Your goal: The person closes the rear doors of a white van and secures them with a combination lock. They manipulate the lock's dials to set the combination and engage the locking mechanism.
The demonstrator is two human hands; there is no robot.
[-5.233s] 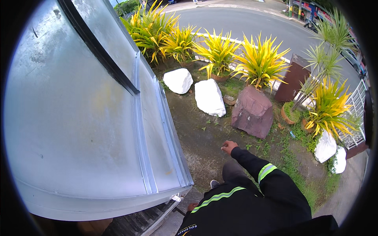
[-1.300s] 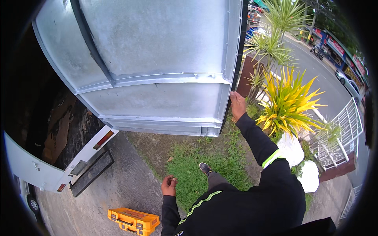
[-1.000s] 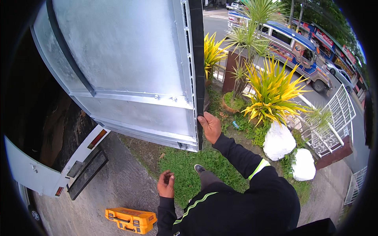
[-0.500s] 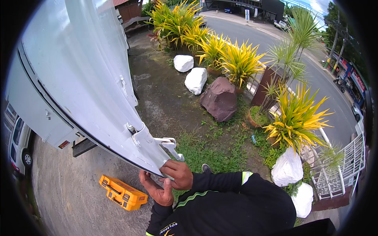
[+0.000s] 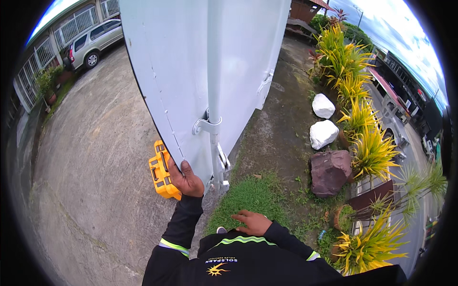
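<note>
A tall white metal door [image 5: 181,62] stands in front of me, with a locking rod [image 5: 214,62] running up its face. The rod passes through a bracket [image 5: 208,126], and a metal latch handle [image 5: 222,164] hangs below that. My left hand [image 5: 190,183] grips the door's near edge, its thumb on the face and its fingers round the outer side. My right hand [image 5: 253,222] is held before my body over the grass, fingers apart and nothing in it.
An orange hard case [image 5: 163,176] stands on the concrete ground [image 5: 95,181], partly behind the door. Grass [image 5: 253,195], two white rocks [image 5: 323,133] and a brown rock [image 5: 330,174] lie to the right, beside yellow-leaved plants [image 5: 374,150]. A silver car [image 5: 93,44] is parked at far left.
My right hand has let go of the door edge and drawn back toward my body. The left hand stays on the edge. The view has turned left, and the door's face now shows more squarely.
</note>
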